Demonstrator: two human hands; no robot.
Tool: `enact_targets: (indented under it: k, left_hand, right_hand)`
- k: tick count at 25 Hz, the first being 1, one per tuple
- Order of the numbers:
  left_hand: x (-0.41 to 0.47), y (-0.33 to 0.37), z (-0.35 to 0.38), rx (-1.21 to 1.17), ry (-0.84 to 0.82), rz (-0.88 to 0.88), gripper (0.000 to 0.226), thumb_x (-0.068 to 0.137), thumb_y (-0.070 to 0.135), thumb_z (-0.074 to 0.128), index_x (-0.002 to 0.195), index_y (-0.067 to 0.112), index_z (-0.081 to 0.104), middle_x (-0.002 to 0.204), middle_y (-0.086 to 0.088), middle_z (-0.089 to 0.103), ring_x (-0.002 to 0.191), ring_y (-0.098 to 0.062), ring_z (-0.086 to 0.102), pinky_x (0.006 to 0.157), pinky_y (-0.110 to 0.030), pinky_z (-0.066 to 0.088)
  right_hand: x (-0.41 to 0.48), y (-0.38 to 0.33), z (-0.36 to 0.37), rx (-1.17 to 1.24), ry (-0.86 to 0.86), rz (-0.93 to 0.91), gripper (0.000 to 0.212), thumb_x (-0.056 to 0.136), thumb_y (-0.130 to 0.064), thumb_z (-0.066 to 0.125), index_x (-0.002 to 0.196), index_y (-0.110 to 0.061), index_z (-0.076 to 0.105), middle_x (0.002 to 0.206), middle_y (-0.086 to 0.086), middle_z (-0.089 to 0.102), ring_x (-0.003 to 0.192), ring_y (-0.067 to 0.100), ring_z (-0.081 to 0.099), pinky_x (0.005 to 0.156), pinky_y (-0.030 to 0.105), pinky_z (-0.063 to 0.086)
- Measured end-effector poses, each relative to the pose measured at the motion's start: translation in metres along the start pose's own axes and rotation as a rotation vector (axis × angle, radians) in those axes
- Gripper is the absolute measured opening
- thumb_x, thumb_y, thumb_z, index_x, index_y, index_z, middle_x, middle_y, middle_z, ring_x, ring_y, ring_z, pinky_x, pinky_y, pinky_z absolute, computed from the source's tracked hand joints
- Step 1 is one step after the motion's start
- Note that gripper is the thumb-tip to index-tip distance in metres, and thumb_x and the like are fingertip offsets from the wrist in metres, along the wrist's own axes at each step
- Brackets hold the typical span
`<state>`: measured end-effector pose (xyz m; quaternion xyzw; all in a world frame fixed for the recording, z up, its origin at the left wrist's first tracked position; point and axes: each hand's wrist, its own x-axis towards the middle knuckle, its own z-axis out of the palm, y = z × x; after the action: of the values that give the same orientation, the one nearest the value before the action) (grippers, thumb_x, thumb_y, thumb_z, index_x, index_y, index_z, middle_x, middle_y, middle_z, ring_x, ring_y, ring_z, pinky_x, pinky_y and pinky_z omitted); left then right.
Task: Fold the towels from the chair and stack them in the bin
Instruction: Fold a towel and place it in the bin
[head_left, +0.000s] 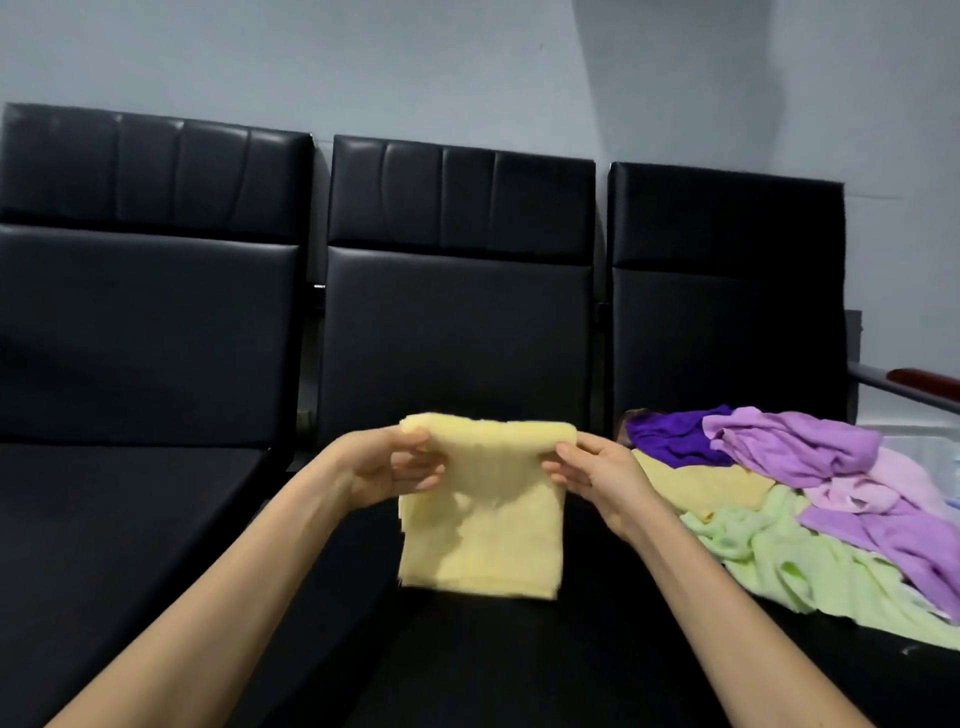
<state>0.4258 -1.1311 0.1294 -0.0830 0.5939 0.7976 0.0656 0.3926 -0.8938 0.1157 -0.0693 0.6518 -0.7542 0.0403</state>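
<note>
Mid-fold on yellow towel (483, 540): held up in the air in front of middle chair (457, 322), above its seat, hanging doubled over as a roughly square panel. Pinched at top left corner by left hand (387, 467) and at top right corner by right hand (597, 475). Both grips narrow, closed on the cloth, w/ nothing else held. Can't tell layer count, given blur at lower edge.

Right of middle chair, on next seat: loose heap of unfolded towels (810, 499), incl. dark purple, lilac, pink, pale green and another yellow partly underneath.

No bin in view, so no telling how many stacked already.

Judged progress: nowhere near done. One towel approx. part folded, prob. needing another fold before going to bin. Several pcs left in heap right of middle chair, each needing fold + stack.
</note>
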Motion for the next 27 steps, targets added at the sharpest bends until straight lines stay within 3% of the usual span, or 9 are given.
enact_targets:
  k: [2,4,6,9,12,16,20,23,27]
  left_hand:
    - [0.003,0.006,0.013,-0.109,-0.090,0.263,0.016,0.095,0.005,0.046,0.098,0.006,0.062,0.080,-0.009,0.063,0.066,-0.013,0.061,0.066,-0.030,0.056]
    - [0.003,0.003,0.016,-0.138,-0.125,0.366,0.021,0.092,0.001,0.047,0.096,0.012,0.064,0.083,-0.002,0.064,0.078,-0.009,0.062,0.082,-0.032,0.051]
    - [0.005,-0.013,0.007,-0.117,-0.132,0.254,0.021,0.087,-0.001,0.049,0.096,0.011,0.063,0.084,-0.005,0.063,0.082,-0.013,0.064,0.086,-0.032,0.049]
    - [0.007,-0.053,-0.015,-0.062,-0.050,-0.126,0.013,0.092,0.000,0.046,0.088,0.002,0.059,0.075,-0.012,0.066,0.068,-0.019,0.066,0.067,-0.029,0.057]
    - [0.003,-0.080,-0.032,0.172,0.038,-0.346,0.005,0.091,0.005,0.055,0.088,0.002,0.058,0.081,-0.011,0.059,0.073,-0.018,0.060,0.056,-0.023,0.056]
    - [-0.008,-0.072,-0.033,0.641,0.075,-0.411,0.018,0.088,0.026,0.064,0.077,0.016,0.054,0.068,0.002,0.050,0.056,-0.009,0.039,0.047,-0.017,0.032]
    - [-0.016,-0.061,-0.026,0.946,-0.010,-0.489,0.039,0.089,0.043,0.060,0.063,0.015,0.048,0.044,0.008,0.042,0.050,-0.008,0.029,0.044,-0.016,0.024]
    - [-0.008,-0.062,-0.028,0.900,0.124,-0.381,0.039,0.089,0.043,0.059,0.067,0.012,0.051,0.057,0.003,0.044,0.053,-0.010,0.032,0.046,-0.019,0.026]
    - [0.006,-0.076,-0.029,0.508,0.243,-0.224,0.029,0.091,0.032,0.060,0.075,0.008,0.054,0.069,-0.004,0.051,0.062,-0.013,0.048,0.060,-0.024,0.043]
  right_hand:
    - [0.003,-0.008,0.004,0.153,0.001,-0.207,0.026,0.093,0.007,0.046,0.094,-0.012,0.064,0.076,-0.006,0.072,0.074,0.004,0.069,0.071,0.014,0.054]
    - [0.008,-0.010,0.004,0.236,0.028,-0.244,0.031,0.092,0.012,0.043,0.094,-0.012,0.062,0.085,-0.004,0.070,0.083,0.006,0.067,0.075,0.015,0.054]
    - [0.010,0.003,-0.003,0.173,0.056,-0.051,0.027,0.092,0.010,0.042,0.093,-0.012,0.059,0.087,0.002,0.065,0.083,0.010,0.063,0.069,0.020,0.053]
    - [0.000,0.038,-0.020,-0.309,-0.054,0.526,0.015,0.094,-0.010,0.048,0.081,-0.012,0.056,0.068,0.000,0.061,0.061,0.008,0.053,0.056,0.021,0.045]
    - [-0.008,0.047,-0.029,-0.647,-0.188,0.731,0.027,0.095,-0.029,0.051,0.072,-0.014,0.049,0.064,-0.001,0.052,0.050,0.007,0.038,0.046,0.017,0.035]
    - [-0.012,0.033,-0.026,-0.801,-0.203,0.745,0.042,0.092,-0.052,0.049,0.072,-0.016,0.047,0.054,-0.003,0.041,0.040,0.005,0.027,0.040,0.015,0.024]
    - [-0.015,0.035,-0.018,-1.067,-0.182,0.670,0.047,0.095,-0.051,0.043,0.067,-0.014,0.049,0.061,-0.001,0.048,0.050,0.009,0.034,0.047,0.018,0.031]
    - [-0.013,0.037,-0.007,-1.047,-0.049,0.536,0.039,0.095,-0.047,0.045,0.086,-0.011,0.056,0.075,0.001,0.053,0.061,0.010,0.043,0.055,0.020,0.037]
    - [-0.012,0.047,0.004,-0.829,0.075,0.397,0.026,0.093,-0.036,0.053,0.099,-0.011,0.057,0.078,0.000,0.050,0.066,0.010,0.045,0.054,0.022,0.034]
